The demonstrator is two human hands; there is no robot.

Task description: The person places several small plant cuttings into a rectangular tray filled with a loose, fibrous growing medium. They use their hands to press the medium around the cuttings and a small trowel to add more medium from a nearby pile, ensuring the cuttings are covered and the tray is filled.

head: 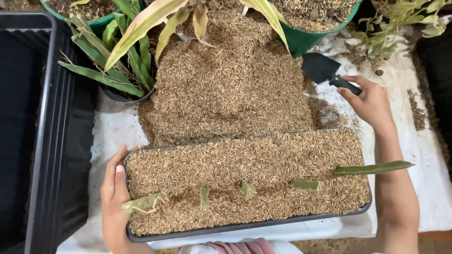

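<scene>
Tray of husks steadied, trowel at the heap
Left hand (114, 197) clasps the tray (245, 228) at its left rim, fingers curled over the edge; 5 cuttings run along its long axis; right hand (372, 101) grips the black trowel (325, 70), blade pointing left into the husk heap (230, 89), open bench (423, 155) on the right

Tray (245, 229) nearest on the counter (423, 155), husk heap (230, 89) behind it, potted plants (117, 56) beyond, trowel (325, 70) at heap's right, bin (52, 141) left.
</scene>
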